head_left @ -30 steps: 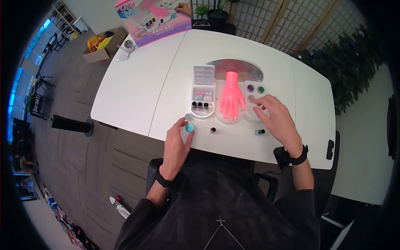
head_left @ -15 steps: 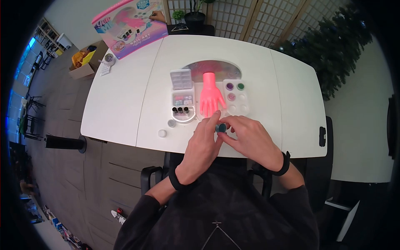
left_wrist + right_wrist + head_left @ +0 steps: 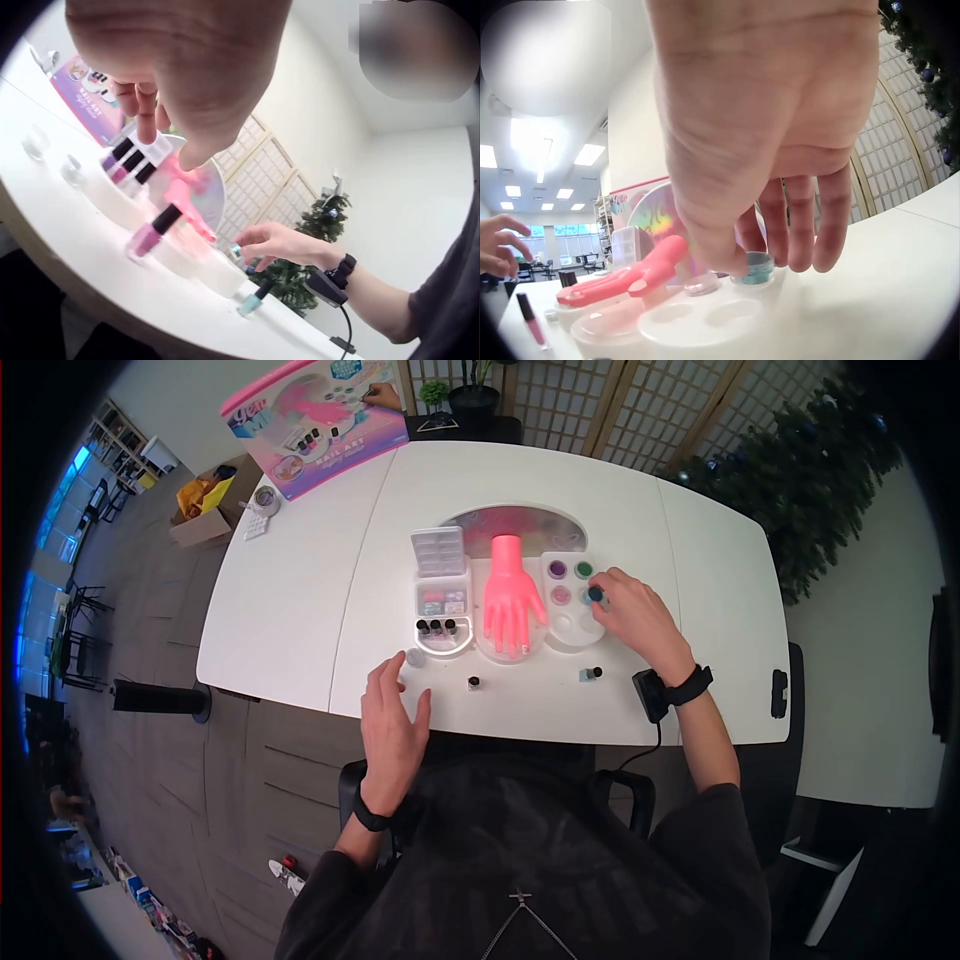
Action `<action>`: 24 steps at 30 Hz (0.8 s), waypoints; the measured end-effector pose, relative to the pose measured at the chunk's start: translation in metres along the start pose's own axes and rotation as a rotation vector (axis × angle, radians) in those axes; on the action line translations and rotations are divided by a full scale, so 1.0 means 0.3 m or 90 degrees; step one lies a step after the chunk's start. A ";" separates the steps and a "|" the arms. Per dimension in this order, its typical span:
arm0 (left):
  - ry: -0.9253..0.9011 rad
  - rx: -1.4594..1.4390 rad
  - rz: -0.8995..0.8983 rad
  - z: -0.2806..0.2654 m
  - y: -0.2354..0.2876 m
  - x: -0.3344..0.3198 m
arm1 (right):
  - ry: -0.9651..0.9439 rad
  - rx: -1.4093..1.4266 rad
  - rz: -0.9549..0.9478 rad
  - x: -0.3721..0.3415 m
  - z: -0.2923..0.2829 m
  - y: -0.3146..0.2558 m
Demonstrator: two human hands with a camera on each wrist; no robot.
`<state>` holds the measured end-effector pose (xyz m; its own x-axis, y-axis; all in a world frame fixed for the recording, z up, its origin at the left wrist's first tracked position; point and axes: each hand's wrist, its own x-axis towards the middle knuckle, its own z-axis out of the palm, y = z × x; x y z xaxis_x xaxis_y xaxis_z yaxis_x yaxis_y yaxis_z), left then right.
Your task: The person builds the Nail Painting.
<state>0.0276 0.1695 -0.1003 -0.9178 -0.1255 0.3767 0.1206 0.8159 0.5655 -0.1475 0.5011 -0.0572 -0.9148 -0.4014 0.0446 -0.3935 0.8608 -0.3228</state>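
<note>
My right hand point(image 3: 642, 622) pinches a small teal jar point(image 3: 596, 594) over the right side of the white palette point(image 3: 572, 644). Seen from the right wrist, the jar point(image 3: 756, 273) sits between thumb and fingers, low at the palette's wells. A purple jar point(image 3: 557, 569), a green jar point(image 3: 584, 570) and a light pink jar point(image 3: 561, 596) occupy other wells. My left hand point(image 3: 393, 735) holds nothing, fingers apart, near a small clear round piece point(image 3: 415, 658). Between the hands lies the pink model hand point(image 3: 511, 605), fingers towards me.
A pink polish bottle point(image 3: 474, 684) and a teal one point(image 3: 590, 674) are near the front edge. Left of the model hand is a case point(image 3: 441, 596) with its lid raised and black-capped bottles. A curved mirror point(image 3: 540, 526) stands behind; the product box point(image 3: 320, 430) is at back left.
Both hands were together at the teal jar in front of the model hand. The left hand let go and moved left; the right hand carried the jar right and away from me to the palette.
</note>
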 end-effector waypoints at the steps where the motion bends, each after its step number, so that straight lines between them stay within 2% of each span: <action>1: -0.003 0.028 -0.035 -0.011 -0.020 -0.009 | 0.014 -0.018 -0.010 0.006 0.010 0.004; 6: -0.014 0.071 -0.104 -0.033 -0.110 -0.036 | 0.015 -0.043 -0.022 0.012 0.016 -0.005; 9: -0.004 0.117 -0.070 -0.020 -0.155 -0.047 | 0.011 -0.031 -0.052 0.020 0.020 -0.005; 13: -0.033 0.103 -0.094 -0.009 -0.171 -0.045 | 0.020 -0.008 -0.059 0.022 0.023 0.009; 15: -0.066 0.041 -0.140 -0.009 -0.168 -0.040 | 0.027 0.018 -0.074 0.030 0.025 0.009; 17: -0.079 0.034 -0.153 -0.006 -0.176 -0.038 | -0.036 0.069 0.007 0.041 0.012 -0.008; 24: -0.068 0.035 -0.137 0.008 -0.203 -0.047 | -0.047 0.097 0.036 0.046 0.022 -0.011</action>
<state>0.0324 0.1231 -0.1419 -0.9552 -0.2414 0.1712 -0.0997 0.8071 0.5820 -0.1581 0.4908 -0.0618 -0.9233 -0.3814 -0.0458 -0.3186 0.8270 -0.4633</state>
